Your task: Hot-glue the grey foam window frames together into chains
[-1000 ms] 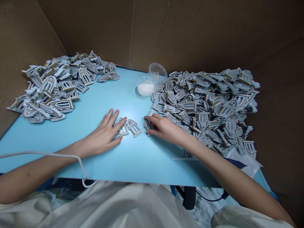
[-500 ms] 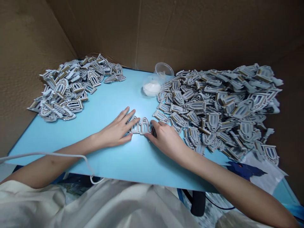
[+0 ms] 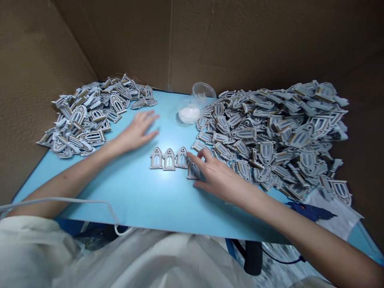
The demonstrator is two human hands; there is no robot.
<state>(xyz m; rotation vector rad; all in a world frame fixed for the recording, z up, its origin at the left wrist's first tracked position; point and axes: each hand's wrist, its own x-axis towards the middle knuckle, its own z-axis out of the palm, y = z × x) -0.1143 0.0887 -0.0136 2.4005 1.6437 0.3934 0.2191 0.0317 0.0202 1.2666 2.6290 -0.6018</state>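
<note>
Three small grey arched window pieces lie upright in a row on the blue table: a left piece [image 3: 156, 158], a middle piece [image 3: 169, 160] and a right piece [image 3: 181, 157]. A fourth arched window piece [image 3: 193, 171], slightly lower, sits between the thumb and index finger of my right hand [image 3: 211, 174], which partly covers it. The index fingertip is close to the right piece's edge. My left hand [image 3: 136, 131], blurred, hovers behind and left of the row with fingers spread and nothing in them.
A big heap of similar pieces [image 3: 265, 152] covers the right side; a smaller heap [image 3: 79, 114] stands back left. A clear tub with white contents [image 3: 190, 115] and its round lid [image 3: 204, 92] are at the back. Cardboard walls [image 3: 126, 44] surround the table. A white cable [image 3: 75, 199] crosses front left.
My left hand has lifted off the row and moved back and left, uncovering the left piece. My right hand has shifted slightly right and nearer me, along with the fourth piece.
</note>
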